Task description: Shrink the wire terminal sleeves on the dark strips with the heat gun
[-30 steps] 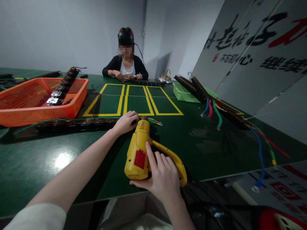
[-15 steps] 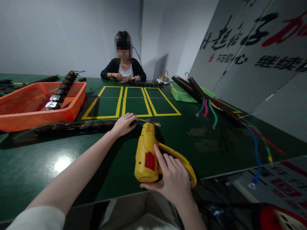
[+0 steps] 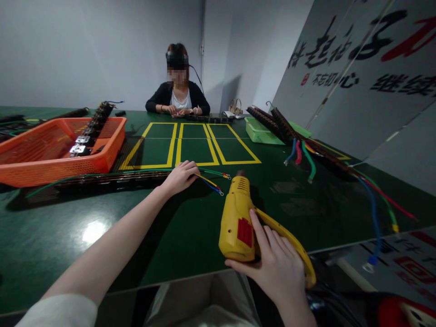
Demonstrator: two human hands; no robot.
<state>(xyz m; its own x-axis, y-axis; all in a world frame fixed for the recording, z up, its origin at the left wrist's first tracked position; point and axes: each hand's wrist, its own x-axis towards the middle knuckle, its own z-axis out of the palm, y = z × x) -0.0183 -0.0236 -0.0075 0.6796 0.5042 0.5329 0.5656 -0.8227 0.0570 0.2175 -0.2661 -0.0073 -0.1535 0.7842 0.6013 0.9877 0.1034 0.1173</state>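
Note:
My right hand [image 3: 275, 254] is wrapped round a yellow heat gun [image 3: 237, 222], whose nozzle points away from me over the green table. Thin wires [image 3: 211, 183], yellow and blue with ring terminals, run out from under the fingers of my left hand [image 3: 181, 177], which is closed on them. Green wires [image 3: 216, 172] with ring terminals lie just behind. To the left of my left hand stretches a long dark wire harness [image 3: 116, 181], flat on the table. The gun's nozzle is right of the wire ends, apart from them.
An orange basket [image 3: 116, 145] holding a dark part stands at the left. A green basket [image 3: 264, 134] with dark harnesses and thick coloured cables [image 3: 369, 204] is at the right. Across the table sits a person [image 3: 177, 97]. Yellow tape [image 3: 221, 152] marks rectangles on the table [image 3: 163, 254].
The heat gun in my right hand has moved right, away from the wires. The wire ends near my left hand now show more fully, the yellow and blue ones pointing toward me.

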